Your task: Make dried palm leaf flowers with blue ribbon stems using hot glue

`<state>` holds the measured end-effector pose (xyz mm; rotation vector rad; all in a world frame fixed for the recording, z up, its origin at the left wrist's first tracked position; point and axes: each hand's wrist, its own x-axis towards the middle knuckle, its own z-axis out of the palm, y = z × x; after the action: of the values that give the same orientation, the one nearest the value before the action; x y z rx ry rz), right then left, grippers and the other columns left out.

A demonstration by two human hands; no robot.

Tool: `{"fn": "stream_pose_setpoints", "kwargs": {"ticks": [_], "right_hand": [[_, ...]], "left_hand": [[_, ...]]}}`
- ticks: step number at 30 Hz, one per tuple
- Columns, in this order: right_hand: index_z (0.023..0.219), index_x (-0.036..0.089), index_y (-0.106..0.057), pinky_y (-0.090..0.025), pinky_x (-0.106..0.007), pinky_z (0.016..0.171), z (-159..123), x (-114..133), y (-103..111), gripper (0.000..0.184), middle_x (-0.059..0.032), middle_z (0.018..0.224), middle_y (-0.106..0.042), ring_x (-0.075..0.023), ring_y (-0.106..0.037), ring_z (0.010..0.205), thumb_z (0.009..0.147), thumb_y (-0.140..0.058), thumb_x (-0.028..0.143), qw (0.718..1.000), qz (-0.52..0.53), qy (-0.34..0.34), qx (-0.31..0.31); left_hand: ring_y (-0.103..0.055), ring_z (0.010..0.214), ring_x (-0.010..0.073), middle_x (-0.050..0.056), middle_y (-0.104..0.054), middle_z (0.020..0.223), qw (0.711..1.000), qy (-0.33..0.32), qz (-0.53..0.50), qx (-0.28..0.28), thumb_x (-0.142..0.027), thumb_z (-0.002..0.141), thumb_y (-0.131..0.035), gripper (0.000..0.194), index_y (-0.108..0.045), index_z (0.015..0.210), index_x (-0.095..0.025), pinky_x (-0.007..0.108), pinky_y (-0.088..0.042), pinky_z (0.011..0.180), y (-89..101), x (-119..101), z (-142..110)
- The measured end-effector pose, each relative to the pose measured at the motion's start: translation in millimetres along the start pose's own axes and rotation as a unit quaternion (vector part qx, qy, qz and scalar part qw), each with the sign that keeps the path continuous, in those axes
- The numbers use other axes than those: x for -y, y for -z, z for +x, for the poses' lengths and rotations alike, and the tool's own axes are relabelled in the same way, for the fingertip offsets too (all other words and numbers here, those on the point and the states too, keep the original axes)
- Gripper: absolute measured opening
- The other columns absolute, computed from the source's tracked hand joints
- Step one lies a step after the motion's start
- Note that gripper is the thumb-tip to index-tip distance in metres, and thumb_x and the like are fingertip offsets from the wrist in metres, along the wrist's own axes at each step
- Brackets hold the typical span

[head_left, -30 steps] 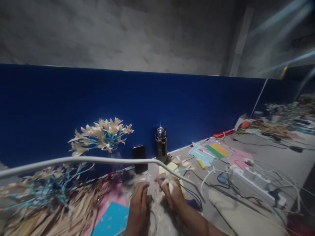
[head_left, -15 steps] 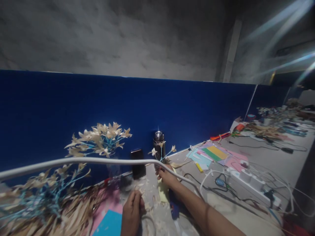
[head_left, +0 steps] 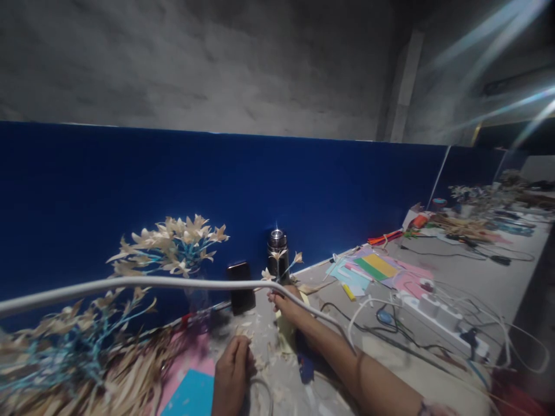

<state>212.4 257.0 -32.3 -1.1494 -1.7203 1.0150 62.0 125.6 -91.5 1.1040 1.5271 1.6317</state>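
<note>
The right hand's [head_left: 282,304] fingers pinch a small flower sprig [head_left: 278,254], which rises in front of the dark flask [head_left: 272,245]. The left hand's [head_left: 232,370] fingers are curled together at the bench [head_left: 477,274]; whether they grip anything I cannot tell. Farther out, a black phone [head_left: 243,298] stands upright left of the flask.

"Colours on your flower sprig [head_left: 278,254]?"
"Cream petals. Your bigger bunch [head_left: 173,242]: cream, light-blue stems."
"Your panel [head_left: 260,179]?"
"Plain dark blue. Your bottle [head_left: 277,244]: black, silvery top."
"Others?"
"Your sheet [head_left: 191,393], bright blue; card [head_left: 376,266], green and yellow bands; marker [head_left: 348,292], yellow; power strip [head_left: 442,321], white."
</note>
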Motion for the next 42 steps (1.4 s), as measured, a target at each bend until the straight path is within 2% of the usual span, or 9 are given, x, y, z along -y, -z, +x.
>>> {"fn": "stream_pose_setpoints", "kwargs": {"ticks": [6,10,16,21,25,31,37,40,42], "right_hand": [[0.075,0.016,-0.077,-0.043,-0.021,0.057,12,3,-15,0.017,-0.0013,0.061,-0.068,-0.0149,-0.066,0.058,0.085,-0.064,0.021,0.998,-0.055,0.019,0.027],[0.072,0.019,-0.076,-0.043,-0.023,0.061,24,15,-28,0.015,-0.0007,0.06,-0.068,-0.0161,-0.066,0.062,0.084,-0.068,0.023,0.994,-0.099,0.03,0.039],[0.077,0.021,-0.077,-0.042,-0.023,0.06,48,30,-51,0.013,-0.0013,0.065,-0.072,-0.0168,-0.067,0.065,0.085,-0.068,0.025,0.989,-0.139,0.013,0.054],[0.08,0.019,-0.078,-0.043,-0.023,0.06,59,26,-68,0.015,-0.0014,0.062,-0.072,-0.0168,-0.07,0.064,0.087,-0.066,0.025,0.986,-0.153,-0.01,0.067],[0.082,0.018,-0.078,-0.045,-0.022,0.061,66,18,-77,0.016,-0.0016,0.065,-0.074,-0.0161,-0.07,0.063,0.088,-0.064,0.024,0.985,-0.154,-0.023,0.081],[0.082,0.017,-0.078,-0.045,-0.02,0.058,76,9,-81,0.017,-0.0019,0.062,-0.072,-0.0146,-0.069,0.06,0.087,-0.063,0.025,0.986,-0.134,-0.035,0.098],[0.088,0.018,-0.078,-0.045,-0.019,0.057,81,3,-78,0.012,0.0005,0.061,-0.07,-0.0135,-0.068,0.059,0.083,-0.068,0.023,0.99,-0.098,-0.05,0.093],[0.092,0.018,-0.077,-0.044,-0.018,0.056,81,5,-79,0.013,0.0009,0.064,-0.071,-0.0122,-0.067,0.057,0.082,-0.07,0.021,0.992,-0.074,-0.059,0.082],[0.088,0.018,-0.077,-0.044,-0.019,0.054,79,8,-80,0.009,0.001,0.065,-0.071,-0.0117,-0.065,0.056,0.079,-0.073,0.019,0.993,-0.06,-0.062,0.079]], "left_hand": [[-0.05,0.052,0.0145,-0.003,-0.052,0.058,1.0,-0.019,0.011,-0.005,-0.069,0.075,-0.066,0.05,-0.061,0.067,-0.021,0.023,-0.044,0.047,0.0,-6,-1],[-0.05,0.053,0.0153,-0.003,-0.052,0.059,0.999,-0.024,0.026,-0.003,-0.072,0.077,-0.063,0.051,-0.062,0.068,-0.021,0.024,-0.046,0.048,1.9,-1,1],[-0.051,0.055,0.0165,-0.002,-0.053,0.06,0.999,-0.025,0.031,-0.01,-0.072,0.077,-0.063,0.051,-0.064,0.07,-0.021,0.024,-0.044,0.049,4.0,2,2],[-0.048,0.053,0.0149,-0.003,-0.051,0.059,0.998,-0.021,0.022,-0.05,-0.075,0.077,-0.061,0.054,-0.064,0.072,-0.021,0.023,-0.041,0.048,1.0,5,1],[-0.047,0.052,0.0146,-0.003,-0.051,0.058,0.998,-0.005,0.011,-0.057,-0.077,0.075,-0.062,0.056,-0.065,0.075,-0.02,0.023,-0.04,0.047,-1.7,8,1],[-0.049,0.054,0.0154,-0.002,-0.053,0.06,0.998,-0.009,0.008,-0.063,-0.074,0.075,-0.064,0.054,-0.064,0.073,-0.02,0.023,-0.042,0.048,-1.7,7,1],[-0.048,0.054,0.0147,-0.002,-0.053,0.059,1.0,0.024,-0.013,-0.015,-0.07,0.077,-0.066,0.051,-0.063,0.071,-0.02,0.023,-0.042,0.049,3.4,8,2],[-0.049,0.055,0.0148,-0.002,-0.053,0.061,0.999,0.027,-0.013,-0.013,-0.068,0.076,-0.067,0.049,-0.063,0.071,-0.02,0.023,-0.043,0.05,4.8,6,2],[-0.049,0.055,0.0146,-0.002,-0.053,0.061,1.0,0.02,-0.007,-0.016,-0.068,0.075,-0.068,0.049,-0.062,0.07,-0.019,0.023,-0.042,0.049,4.7,4,2]]}}
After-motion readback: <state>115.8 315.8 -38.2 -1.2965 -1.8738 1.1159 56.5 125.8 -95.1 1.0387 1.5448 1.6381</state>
